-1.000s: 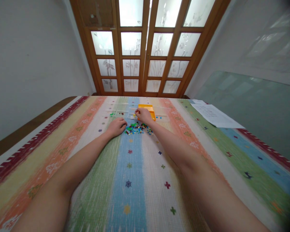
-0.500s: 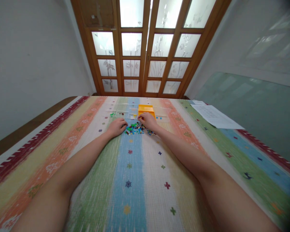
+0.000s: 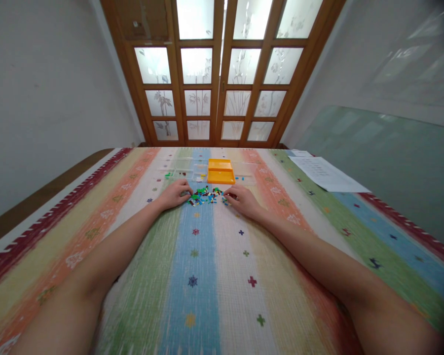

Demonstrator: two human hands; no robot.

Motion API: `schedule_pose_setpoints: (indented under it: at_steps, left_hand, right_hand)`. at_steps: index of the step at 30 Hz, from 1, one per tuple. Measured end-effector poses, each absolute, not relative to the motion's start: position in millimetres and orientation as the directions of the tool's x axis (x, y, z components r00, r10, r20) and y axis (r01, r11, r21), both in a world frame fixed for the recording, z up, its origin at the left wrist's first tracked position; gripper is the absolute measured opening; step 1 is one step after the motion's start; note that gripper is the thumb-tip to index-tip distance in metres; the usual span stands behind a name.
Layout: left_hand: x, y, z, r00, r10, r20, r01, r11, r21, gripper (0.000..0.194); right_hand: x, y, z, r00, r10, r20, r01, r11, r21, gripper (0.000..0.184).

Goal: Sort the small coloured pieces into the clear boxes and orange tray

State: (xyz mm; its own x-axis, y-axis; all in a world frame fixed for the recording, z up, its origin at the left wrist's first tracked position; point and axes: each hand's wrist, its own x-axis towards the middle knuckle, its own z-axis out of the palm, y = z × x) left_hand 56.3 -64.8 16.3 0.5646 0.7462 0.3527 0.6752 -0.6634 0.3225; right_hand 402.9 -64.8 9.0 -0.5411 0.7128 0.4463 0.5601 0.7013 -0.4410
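A pile of small, mixed-colour plastic pieces (image 3: 207, 195), like tiny building bricks, lies on the striped cloth between my hands. My left hand (image 3: 174, 194) rests at the pile's left edge, fingers curled in; what they hold, if anything, is too small to make out. At the right edge, my right hand (image 3: 243, 200) reaches down with thumb and forefinger slightly apart around some pieces. Just behind the pile stands an open yellow box (image 3: 221, 176). Beside it is a clear compartment tray (image 3: 187, 166), with a few green, brown and yellow pieces in separate sections.
Two blue pieces (image 3: 240, 178) sit right of the yellow box. Printed paper sheets (image 3: 327, 174) lie at the table's right side. The striped tablecloth (image 3: 203, 276) covers the table, whose far edge faces wooden glazed doors (image 3: 216, 93).
My right hand has moved from the front of the yellow box back to the pile's right edge, uncovering the box. My left hand stays by the pile. The view has shifted slightly.
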Motion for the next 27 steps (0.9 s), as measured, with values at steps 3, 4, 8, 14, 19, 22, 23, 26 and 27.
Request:
schedule_pose_setpoints:
  at_steps: [3, 4, 8, 14, 19, 22, 23, 26, 27]
  left_hand:
    - [49.4, -64.3, 23.7, 0.593, 0.744, 0.309, 0.665, -0.669, 0.333, 0.021]
    - [46.9, -64.6, 26.2, 0.610, 0.742, 0.278, 0.659, -0.670, 0.343, 0.020]
    - [40.8, -68.0, 33.6, 0.676, 0.721, 0.152, 0.641, -0.677, 0.362, 0.019]
    - [46.0, -72.7, 36.7, 0.694, 0.710, 0.118, 0.653, -0.691, 0.310, 0.018]
    - [48.7, -75.1, 38.8, 0.692, 0.713, 0.116, 0.655, -0.687, 0.314, 0.019]
    - [47.7, -74.2, 42.4, 0.691, 0.713, 0.119, 0.658, -0.688, 0.307, 0.020]
    - [46.3, -73.0, 44.2, 0.686, 0.718, 0.121, 0.665, -0.685, 0.297, 0.020]
    - [36.2, -64.5, 50.5, 0.644, 0.752, 0.137, 0.713, -0.656, 0.249, 0.022]
    - [30.3, -59.9, 52.4, 0.623, 0.768, 0.148, 0.733, -0.639, 0.232, 0.022]
  right_hand:
    - [404.9, -67.5, 3.1, -0.547, 0.706, 0.449, 0.545, 0.708, -0.449, 0.018]
    - [404.3, -67.3, 1.4, -0.554, 0.703, 0.446, 0.541, 0.711, -0.448, 0.017]
    - [401.2, -64.4, -3.8, -0.579, 0.684, 0.444, 0.524, 0.730, -0.439, 0.015]
    - [401.4, -65.1, -5.5, -0.567, 0.689, 0.452, 0.531, 0.725, -0.438, 0.013]
    - [400.1, -66.9, -4.4, -0.574, 0.693, 0.437, 0.536, 0.721, -0.440, 0.013]
    - [400.0, -66.7, -4.5, -0.578, 0.689, 0.437, 0.528, 0.724, -0.443, 0.014]
    - [400.1, -66.7, -4.7, -0.578, 0.688, 0.439, 0.525, 0.726, -0.444, 0.014]
    - [400.3, -66.6, -5.2, -0.580, 0.687, 0.437, 0.525, 0.726, -0.444, 0.014]
    - [400.2, -66.7, -5.3, -0.580, 0.688, 0.437, 0.526, 0.726, -0.444, 0.015]
